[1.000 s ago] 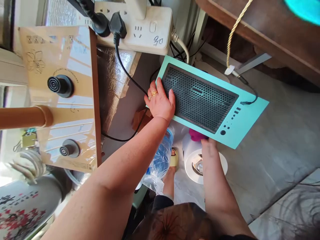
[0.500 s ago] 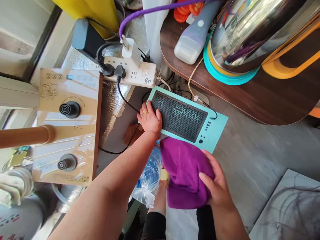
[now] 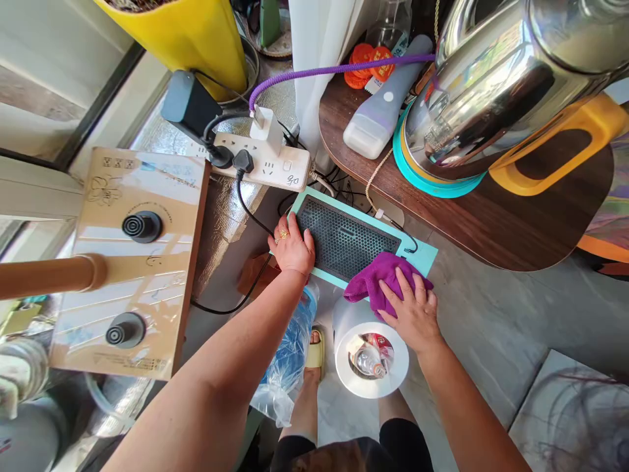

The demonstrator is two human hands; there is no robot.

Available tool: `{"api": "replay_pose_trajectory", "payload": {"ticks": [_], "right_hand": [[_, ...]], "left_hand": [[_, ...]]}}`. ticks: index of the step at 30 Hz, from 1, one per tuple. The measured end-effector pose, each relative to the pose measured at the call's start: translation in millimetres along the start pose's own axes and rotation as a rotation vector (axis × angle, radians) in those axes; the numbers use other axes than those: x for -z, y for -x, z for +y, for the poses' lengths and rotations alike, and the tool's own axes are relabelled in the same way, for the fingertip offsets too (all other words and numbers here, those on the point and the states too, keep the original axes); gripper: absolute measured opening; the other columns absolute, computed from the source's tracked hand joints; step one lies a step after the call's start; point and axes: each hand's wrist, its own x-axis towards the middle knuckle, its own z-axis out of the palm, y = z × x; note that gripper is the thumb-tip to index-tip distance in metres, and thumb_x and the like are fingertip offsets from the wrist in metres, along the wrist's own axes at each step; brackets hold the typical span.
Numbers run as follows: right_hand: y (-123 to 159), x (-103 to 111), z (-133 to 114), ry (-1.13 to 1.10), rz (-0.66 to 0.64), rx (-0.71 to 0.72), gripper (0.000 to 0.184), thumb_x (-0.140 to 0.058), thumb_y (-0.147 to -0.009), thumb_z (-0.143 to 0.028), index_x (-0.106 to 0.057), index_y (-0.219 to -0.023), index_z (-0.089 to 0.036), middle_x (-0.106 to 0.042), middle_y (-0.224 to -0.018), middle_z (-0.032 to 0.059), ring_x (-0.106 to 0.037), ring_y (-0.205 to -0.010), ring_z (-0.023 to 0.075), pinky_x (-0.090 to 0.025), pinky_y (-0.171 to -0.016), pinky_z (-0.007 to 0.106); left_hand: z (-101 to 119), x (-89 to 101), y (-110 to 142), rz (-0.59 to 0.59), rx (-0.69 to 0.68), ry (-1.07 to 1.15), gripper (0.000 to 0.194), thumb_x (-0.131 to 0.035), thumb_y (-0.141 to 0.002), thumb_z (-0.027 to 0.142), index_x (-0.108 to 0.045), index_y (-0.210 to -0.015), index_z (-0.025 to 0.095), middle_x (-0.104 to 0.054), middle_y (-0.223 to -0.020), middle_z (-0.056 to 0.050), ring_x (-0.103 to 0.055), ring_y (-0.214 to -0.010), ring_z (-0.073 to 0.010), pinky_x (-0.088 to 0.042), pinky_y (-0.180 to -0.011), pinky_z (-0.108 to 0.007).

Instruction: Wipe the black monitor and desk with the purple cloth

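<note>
In the head view, the teal case (image 3: 344, 239) sits below the power strip (image 3: 297, 172), beside the brown table (image 3: 535, 229), with the bin (image 3: 371, 389) near its closer edge. The left hand (image 3: 295, 252) rests palm down on the case's left end, unclenched, its fingers on the mesh. The right hand (image 3: 413, 311) presses a purple cloth (image 3: 377, 278) onto the case's right end, fingers spread flat over it rather than clenched. A black cable (image 3: 411, 240) reaches the case just beyond the cloth.
</note>
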Motion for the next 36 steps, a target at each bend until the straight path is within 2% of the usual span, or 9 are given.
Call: {"api": "replay_pose_trajectory", "payload": {"ticks": [4, 14, 18, 21, 24, 26, 29, 32, 36], "right_hand": [[-34.3, 6.4, -23.4, 0.007, -0.047, 0.140, 0.059, -0.063, -0.097, -0.036, -0.054, -0.156, -0.035, -0.041, -0.171, 0.0120, -0.049, -0.139, 0.0423, -0.054, -0.088, 0.052], [-215.1, 43.8, -103.3, -0.158, 0.059, 0.156, 0.059, -0.047, -0.106, -0.030, -0.037, -0.165, -0.024, -0.026, -0.177, 0.0108, -0.034, -0.146, 0.0393, -0.042, -0.103, 0.050], [-251.9, 51.4, -117.9, -0.216, 0.087, 0.182, 0.059, -0.050, -0.106, -0.030, -0.038, -0.163, -0.020, -0.026, -0.177, 0.0109, -0.034, -0.148, 0.0372, -0.042, -0.107, 0.051], [-227.2, 52.7, -111.7, -0.262, 0.067, 0.162, 0.057, -0.046, -0.104, -0.025, -0.042, -0.161, -0.021, -0.031, -0.176, 0.0088, -0.038, -0.149, 0.0343, -0.045, -0.108, 0.049], [-160.2, 48.8, -90.0, -0.280, -0.049, 0.145, 0.059, -0.035, -0.103, -0.022, -0.040, -0.162, -0.028, -0.039, -0.172, -0.0009, -0.037, -0.153, 0.0301, -0.046, -0.112, 0.045], [-107.7, 41.4, -65.9, -0.299, -0.125, 0.119, 0.060, -0.044, -0.101, -0.024, -0.045, -0.159, -0.038, -0.048, -0.167, -0.0070, -0.043, -0.151, 0.0294, -0.049, -0.113, 0.044], [-47.0, 25.8, -17.8, -0.264, -0.093, 0.120, 0.061, -0.054, -0.097, -0.020, -0.055, -0.153, -0.042, -0.054, -0.163, -0.0037, -0.056, -0.138, 0.0289, -0.056, -0.104, 0.043], [-21.0, 15.3, 33.1, -0.142, -0.047, 0.062, 0.058, -0.051, -0.097, -0.014, -0.061, -0.150, -0.035, -0.058, -0.159, 0.0023, -0.057, -0.127, 0.0305, -0.055, -0.098, 0.043], [-4.7, 18.0, 86.6, -0.110, -0.052, -0.011, 0.055, -0.051, -0.092, -0.007, -0.073, -0.137, -0.029, -0.064, -0.152, 0.0031, -0.054, -0.123, 0.0285, -0.051, -0.102, 0.042]], "left_hand": [[0.6, 1.2, 0.4, -0.005, -0.009, 0.013, 0.064, -0.035, -0.103, 0.037, -0.042, -0.161, 0.012, -0.045, -0.166, -0.021, -0.044, -0.149, -0.0392, -0.031, -0.125, -0.063], [-0.6, -3.1, -3.5, 0.006, 0.036, -0.016, 0.062, -0.044, -0.098, 0.025, -0.043, -0.159, 0.011, -0.049, -0.163, -0.023, -0.046, -0.149, -0.0364, -0.031, -0.127, -0.060], [0.4, -6.8, -6.4, 0.019, 0.066, -0.083, 0.054, -0.037, -0.101, 0.026, -0.053, -0.148, 0.004, -0.059, -0.152, -0.027, -0.051, -0.144, -0.0378, -0.034, -0.125, -0.059], [1.2, -7.0, -6.2, 0.012, 0.065, -0.120, 0.052, -0.038, -0.099, 0.026, -0.058, -0.143, 0.005, -0.061, -0.149, -0.026, -0.051, -0.144, -0.0380, -0.032, -0.126, -0.059], [2.6, -3.8, -3.9, 0.023, 0.045, -0.095, 0.056, -0.040, -0.099, 0.029, -0.052, -0.150, 0.010, -0.055, -0.159, -0.022, -0.048, -0.147, -0.0366, -0.031, -0.127, -0.058], [3.6, -1.2, -2.5, 0.028, 0.032, -0.066, 0.063, -0.040, -0.099, 0.031, -0.042, -0.159, 0.012, -0.048, -0.166, -0.019, -0.045, -0.151, -0.0350, -0.032, -0.127, -0.057], [4.1, 0.9, -1.9, 0.006, 0.004, -0.099, 0.078, -0.049, -0.097, 0.045, -0.033, -0.164, 0.009, -0.043, -0.169, -0.021, -0.042, -0.152, -0.0373, -0.030, -0.127, -0.057], [4.3, 1.1, -2.4, 0.000, -0.038, -0.138, 0.097, -0.062, -0.089, 0.061, -0.031, -0.164, 0.008, -0.042, -0.168, -0.022, -0.043, -0.150, -0.0404, -0.031, -0.126, -0.058], [6.5, 1.2, -2.0, 0.010, -0.025, -0.144, 0.094, -0.061, -0.091, 0.059, -0.032, -0.164, 0.008, -0.043, -0.168, -0.022, -0.044, -0.149, -0.0397, -0.033, -0.126, -0.056]]}}
